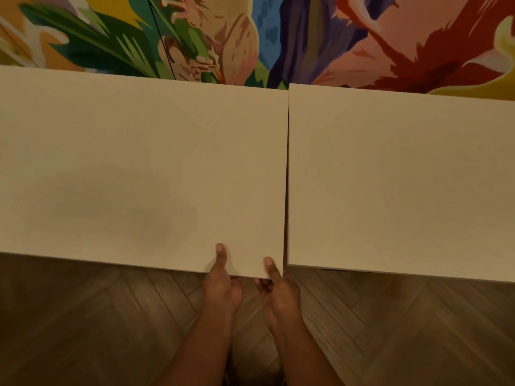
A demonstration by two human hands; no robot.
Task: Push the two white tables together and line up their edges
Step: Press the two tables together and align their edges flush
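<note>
Both hands clamped on the near edge of the left table (125, 168), close by its near right corner: left hand (221, 291) with thumb flat on top and fingers curled beneath, right hand (280, 298) the same, just beside the seam (286, 190). Gripped there, probably, because a hold at the corner nearest the seam gives most control over closing and squaring that corner. Right table (404, 176) just across the seam, untouched; nothing resting on either top. Seam nearly closed at the far end by the painted wall (250, 37), slightly wider toward the near end, so the two sides not quite parallel. Near edges out of line: left table's corner reaching nearer to the person than the right table's, with a smaller step also at the far side. Long axis of each table apparently running left to right along the wall, outer ends out of view. Likely still needed: a small push away, plus a slight twist toward the seam. Wood floor (390, 330) below.
</note>
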